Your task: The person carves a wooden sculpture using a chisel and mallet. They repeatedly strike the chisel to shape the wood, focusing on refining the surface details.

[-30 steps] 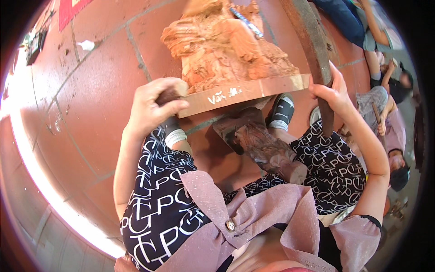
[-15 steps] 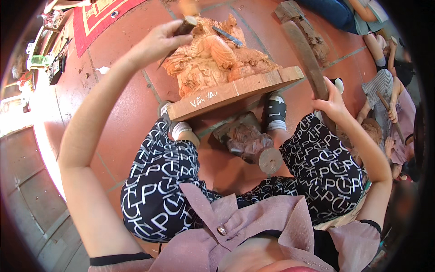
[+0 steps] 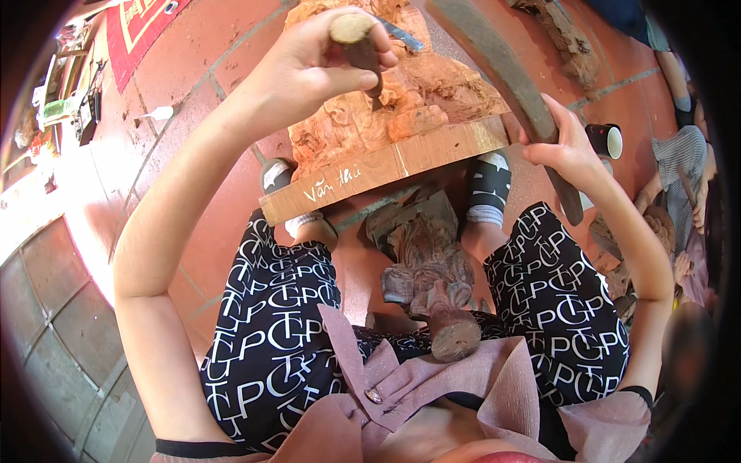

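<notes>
In front of me stands a carved orange wood sculpture [image 3: 432, 92] on a thick wooden base [image 3: 386, 166] with white handwriting on its edge. Over it, my left hand [image 3: 309, 73] is closed around the dark handle of a chisel [image 3: 361, 55]. Its pale round butt faces up and its lower end points at the carving; whether it touches I cannot tell. My right hand [image 3: 567, 147] grips a long, slightly curved wooden mallet [image 3: 502, 65], raised to the right of the carving. A grey metal tool [image 3: 400, 34] lies on the sculpture, just past my left fingers.
Between my feet sits a darker carved wooden figure [image 3: 428, 255] with a round sawn end. A weathered wood piece [image 3: 567, 42] lies far right, with a dark cup [image 3: 606, 141] nearer. Other people's hands [image 3: 698, 208] show at the right rim. A red mat [image 3: 139, 35] is far left.
My left hand has come right and nearer with the chisel, which now tilts down over the carving. The mallet has shifted a little left in my right hand. The view has moved.
</notes>
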{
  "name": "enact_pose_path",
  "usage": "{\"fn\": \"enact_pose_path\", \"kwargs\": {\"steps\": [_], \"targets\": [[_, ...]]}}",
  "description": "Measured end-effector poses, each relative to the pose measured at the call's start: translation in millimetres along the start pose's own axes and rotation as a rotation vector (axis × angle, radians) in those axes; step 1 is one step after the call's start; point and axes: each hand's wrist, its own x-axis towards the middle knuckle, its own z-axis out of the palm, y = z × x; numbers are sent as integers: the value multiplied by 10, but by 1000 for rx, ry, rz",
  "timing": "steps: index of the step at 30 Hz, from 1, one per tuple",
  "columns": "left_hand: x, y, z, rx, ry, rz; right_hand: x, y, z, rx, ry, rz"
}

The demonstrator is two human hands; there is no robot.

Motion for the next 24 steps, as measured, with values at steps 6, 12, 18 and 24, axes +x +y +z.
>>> {"fn": "enact_pose_path", "kwargs": {"steps": [6, 12, 18, 24], "targets": [[94, 99, 138, 195, 3, 128, -118, 81, 10, 28, 162, -47], [138, 104, 206, 271, -55, 57, -266, -136, -118, -207, 431, -269], [513, 5, 315, 381, -138, 298, -338, 71, -310, -305, 497, -516], [708, 87, 255, 296, -226, 22, -266, -11, -249, -648, 498, -471]]}}
